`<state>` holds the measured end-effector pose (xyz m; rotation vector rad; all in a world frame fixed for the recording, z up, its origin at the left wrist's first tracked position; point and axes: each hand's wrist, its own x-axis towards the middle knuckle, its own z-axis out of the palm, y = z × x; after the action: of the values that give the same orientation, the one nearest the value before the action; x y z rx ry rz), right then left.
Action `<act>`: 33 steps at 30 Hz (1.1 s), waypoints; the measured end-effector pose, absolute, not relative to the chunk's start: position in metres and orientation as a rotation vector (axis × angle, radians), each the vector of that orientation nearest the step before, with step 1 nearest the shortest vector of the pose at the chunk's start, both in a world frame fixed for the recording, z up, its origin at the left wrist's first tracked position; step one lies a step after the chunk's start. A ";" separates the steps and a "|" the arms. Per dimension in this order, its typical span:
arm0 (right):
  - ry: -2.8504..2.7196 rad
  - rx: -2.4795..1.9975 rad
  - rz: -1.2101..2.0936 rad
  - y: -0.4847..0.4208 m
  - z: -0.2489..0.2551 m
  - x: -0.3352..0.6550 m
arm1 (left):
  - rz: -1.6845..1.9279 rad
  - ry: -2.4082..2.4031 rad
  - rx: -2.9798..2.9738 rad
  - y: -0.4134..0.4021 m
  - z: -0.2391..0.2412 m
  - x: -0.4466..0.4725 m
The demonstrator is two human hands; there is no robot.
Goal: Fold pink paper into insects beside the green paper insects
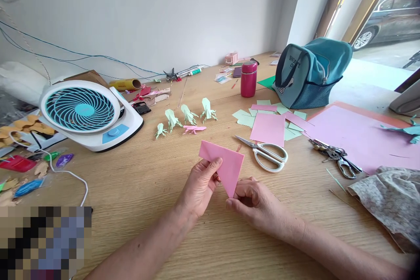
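Note:
A folded piece of pink paper point(229, 164) is held up above the table in both hands. My left hand point(201, 186) grips its left side, thumb on the front face and fingers behind. At the pointed lower corner, my right hand point(254, 201) pinches the paper between thumb and fingers. Beyond the hands stand several pale green folded paper figures point(189, 114), with a pink folded figure point(194, 129) lying in front of them. White-handled scissors point(269, 156) lie to the right of the paper, their blades pointing left. Behind them is a flat pink sheet point(268, 127) on green paper pieces point(243, 118).
A white fan point(110, 135) stands at the left, its cord point(74, 174) trailing forward. A magenta flask point(248, 79) and a teal bag point(315, 74) stand at the back right. Keys point(337, 155), a large pink sheet point(361, 135) and patterned cloth point(393, 201) lie on the right.

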<state>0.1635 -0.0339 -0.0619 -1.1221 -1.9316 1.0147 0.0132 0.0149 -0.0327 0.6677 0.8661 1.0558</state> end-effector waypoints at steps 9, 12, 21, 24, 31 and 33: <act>-2.118 -1.190 0.732 -0.017 -0.049 0.194 | 1.112 0.863 0.610 0.032 -0.038 0.003; -2.051 -1.416 0.168 0.006 -0.058 0.223 | 1.141 0.942 0.593 0.039 -0.042 0.000; -2.129 -1.791 -0.169 0.025 -0.079 0.260 | 1.208 0.975 0.701 0.052 -0.055 -0.009; -2.142 -1.744 -0.105 0.025 -0.080 0.257 | 1.220 0.942 0.726 0.055 -0.058 -0.011; -1.920 -1.547 0.513 0.012 -0.069 0.232 | 1.277 0.889 0.782 0.061 -0.059 -0.018; -1.836 -1.420 0.898 0.004 -0.062 0.222 | 1.304 0.904 0.801 0.062 -0.057 -0.019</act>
<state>0.2216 0.0043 -0.0620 -1.4205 -1.8355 0.8979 -0.0191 0.0621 -0.0570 0.8011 0.9041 1.3043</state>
